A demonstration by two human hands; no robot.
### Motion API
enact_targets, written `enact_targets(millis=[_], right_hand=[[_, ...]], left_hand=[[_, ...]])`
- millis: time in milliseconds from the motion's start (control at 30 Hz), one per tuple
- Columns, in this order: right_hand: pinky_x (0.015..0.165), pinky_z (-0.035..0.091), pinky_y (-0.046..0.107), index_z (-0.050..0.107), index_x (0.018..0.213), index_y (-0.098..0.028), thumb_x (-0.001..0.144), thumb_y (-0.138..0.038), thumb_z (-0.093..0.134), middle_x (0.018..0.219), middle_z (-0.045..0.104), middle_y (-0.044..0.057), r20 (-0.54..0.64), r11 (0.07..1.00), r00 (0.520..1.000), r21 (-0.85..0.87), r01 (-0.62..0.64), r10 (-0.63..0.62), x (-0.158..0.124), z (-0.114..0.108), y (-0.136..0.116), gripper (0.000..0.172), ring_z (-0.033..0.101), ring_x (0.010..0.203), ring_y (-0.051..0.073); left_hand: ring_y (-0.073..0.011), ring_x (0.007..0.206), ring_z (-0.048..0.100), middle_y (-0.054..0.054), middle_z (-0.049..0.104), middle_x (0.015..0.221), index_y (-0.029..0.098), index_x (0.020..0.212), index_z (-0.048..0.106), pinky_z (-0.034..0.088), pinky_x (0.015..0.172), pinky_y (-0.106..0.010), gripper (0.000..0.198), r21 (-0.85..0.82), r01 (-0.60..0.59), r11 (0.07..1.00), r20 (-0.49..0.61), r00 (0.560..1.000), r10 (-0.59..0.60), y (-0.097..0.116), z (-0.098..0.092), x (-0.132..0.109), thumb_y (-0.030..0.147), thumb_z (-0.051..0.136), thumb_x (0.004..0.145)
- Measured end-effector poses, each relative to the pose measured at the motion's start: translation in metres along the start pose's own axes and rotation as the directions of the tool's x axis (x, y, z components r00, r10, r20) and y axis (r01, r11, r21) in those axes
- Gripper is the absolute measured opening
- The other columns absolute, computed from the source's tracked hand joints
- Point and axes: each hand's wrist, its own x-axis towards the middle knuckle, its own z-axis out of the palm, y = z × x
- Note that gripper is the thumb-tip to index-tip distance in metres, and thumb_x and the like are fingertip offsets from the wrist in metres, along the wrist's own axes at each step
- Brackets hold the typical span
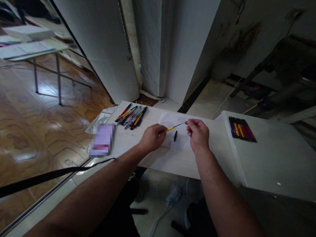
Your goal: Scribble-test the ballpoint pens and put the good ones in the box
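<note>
The left hand (156,135) and the right hand (197,132) were raised above a pale, narrow, flat-topped bench (123,144), level with each other and a short way apart. The left hand grasped a slim yellow pen barrel (170,129) between thumb and fingers, its exposed end directed toward the right hand. From that end a thin dark rod (178,125) crossed the gap, and the right hand pinched its far end between the fingertips; the rod appeared to be an ink refill, although dim light and blur made this uncertain. Below the gap, a short black tapered piece (175,136) lay on a white sheet of paper covered in faint handwriting (170,144). A loose pile of red, yellow, black and clear pens (133,118) occupied the far left part of the bench, with a lavender rectangular object (103,138), partly obscured by pixelation, near the left edge. To the right, a tidy row of black, red, yellow and blue pens (242,129) lay side by side on a glossy white surface (274,158) adjoining the bench. In the left background, a folding table with thin metal legs (59,79) stood on a patterned brown floor (22,115).
</note>
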Motion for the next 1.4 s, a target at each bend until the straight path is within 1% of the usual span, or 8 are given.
enact_targets(millis=[267, 600, 900, 1100, 1400], right_hand=[[0.040, 0.027, 0.018, 0.066, 0.077, -0.017, 0.063, -0.032, 0.076, 0.069, 0.068, 0.001, 0.023, 0.998, 0.999, -0.040, -0.040, 0.041, -0.0005, 0.0003, 0.0009, 0.023, 0.050, 0.052, 0.008], [0.040, 0.026, 0.018, 0.071, 0.084, -0.016, 0.063, -0.035, 0.077, 0.075, 0.070, 0.005, 0.054, 0.995, 0.994, -0.049, -0.092, 0.094, 0.0001, -0.0019, 0.0004, 0.029, 0.050, 0.054, 0.007], [0.040, 0.027, 0.019, 0.070, 0.080, -0.016, 0.061, -0.033, 0.078, 0.066, 0.064, 0.000, 0.103, 0.987, 0.986, -0.109, -0.118, 0.130, -0.0044, 0.0008, 0.0003, 0.027, 0.047, 0.052, 0.007], [0.041, 0.028, 0.020, 0.068, 0.077, -0.016, 0.059, -0.034, 0.078, 0.063, 0.063, 0.000, 0.109, 0.979, 0.983, -0.159, -0.129, 0.147, -0.0058, 0.0019, -0.0002, 0.027, 0.047, 0.051, 0.008], [0.042, 0.030, 0.021, 0.067, 0.075, -0.016, 0.061, -0.036, 0.078, 0.062, 0.064, 0.001, 0.136, 0.977, 0.981, -0.178, -0.115, 0.140, -0.0077, 0.0030, 0.0031, 0.027, 0.048, 0.051, 0.008]], left_hand=[[-0.0164, 0.076, 0.061, -0.006, 0.068, 0.084, 0.016, 0.091, 0.072, 0.046, 0.070, -0.027, 0.020, -0.004, -0.010, 1.000, -0.015, 1.000, 0.010, 0.0002, 0.0003, -0.0005, 0.020, 0.054, 0.082], [-0.0159, 0.077, 0.061, -0.006, 0.069, 0.086, 0.017, 0.091, 0.072, 0.047, 0.070, -0.026, 0.021, -0.019, -0.027, 0.999, -0.022, 0.999, 0.026, -0.0007, 0.0006, -0.0005, 0.020, 0.053, 0.083], [-0.0158, 0.075, 0.061, -0.006, 0.069, 0.084, 0.017, 0.090, 0.072, 0.046, 0.069, -0.026, 0.020, -0.023, -0.026, 0.999, -0.022, 0.999, 0.025, 0.0015, 0.0009, -0.0001, 0.019, 0.054, 0.082], [-0.0156, 0.075, 0.061, -0.006, 0.069, 0.084, 0.016, 0.089, 0.071, 0.046, 0.069, -0.026, 0.019, -0.038, -0.050, 0.998, -0.024, 0.999, 0.049, 0.0011, 0.0015, -0.0001, 0.018, 0.054, 0.082], [-0.0160, 0.074, 0.061, -0.005, 0.069, 0.082, 0.016, 0.087, 0.071, 0.047, 0.069, -0.027, 0.017, -0.022, -0.037, 0.999, -0.019, 0.999, 0.037, 0.0053, 0.0008, -0.0011, 0.017, 0.055, 0.081]])
